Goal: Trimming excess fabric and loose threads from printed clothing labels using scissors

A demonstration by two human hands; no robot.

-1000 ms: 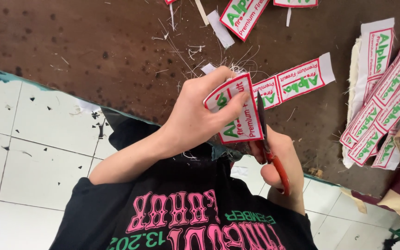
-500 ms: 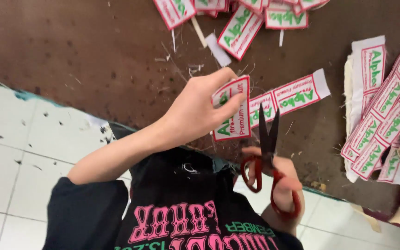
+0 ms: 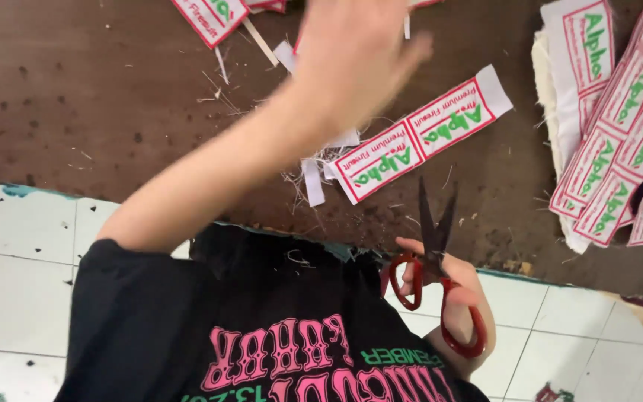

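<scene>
1. One view only, from the head camera looking down. Half a second ago the left hand [image 3: 355, 52] pinched a cut red-and-white label; now it stretches far across the brown surface [image 3: 76, 97], blurred, fingers spread wide and holding nothing, so the cut piece has evidently been let go toward the far pile of labels [image 3: 213, 15].
2. Right hand [image 3: 452, 298] grips the red-handled scissors [image 3: 434, 257] at the near edge, blades slightly parted and pointing far, as before.
3. Just beyond the blades lies a two-label strip [image 3: 426, 134], flat, untouched by either hand, with white offcuts [image 3: 312, 179] and loose threads at its left end.
4. At the right, stacked uncut label strips [image 3: 619, 126] rest on the surface, well apart from both hands.
5. Below the surface's near edge show white floor tiles [image 3: 24, 260].
</scene>
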